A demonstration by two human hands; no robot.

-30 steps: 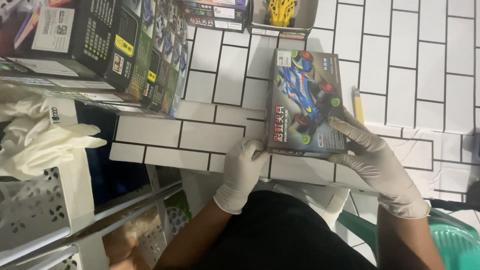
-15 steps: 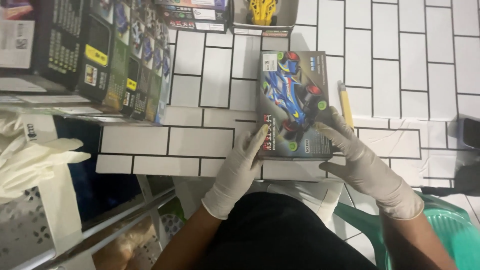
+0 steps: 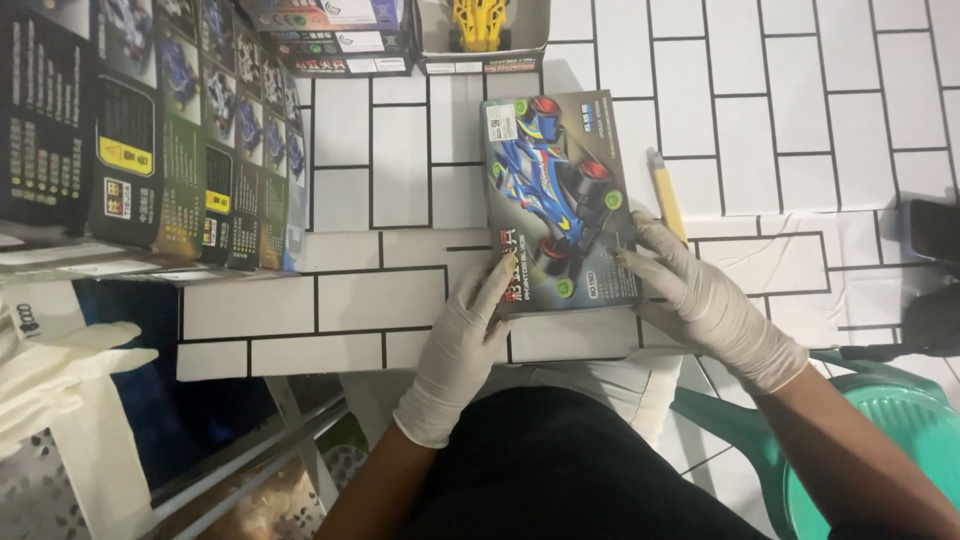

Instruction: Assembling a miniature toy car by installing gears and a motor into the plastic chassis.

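A flat toy-car kit box (image 3: 555, 195) with a blue racing car pictured on its lid lies on the white tiled tabletop (image 3: 400, 160). My left hand (image 3: 462, 350), in a white glove, grips the box's near left corner. My right hand (image 3: 705, 300), also gloved, holds its near right edge with fingers spread along the side. A yellow-handled tool (image 3: 666, 195) lies just right of the box, beyond my right fingertips.
A row of similar kit boxes (image 3: 190, 140) stands on edge at the left. More boxes (image 3: 320, 35) and an open box holding a yellow car (image 3: 482, 30) sit at the far edge. Spare white gloves (image 3: 60, 375) lie at the left; a green plastic chair (image 3: 880, 440) stands at the right.
The box and both hands sit slightly further left and lower in view as my head shifted. My grip on the box stays the same.
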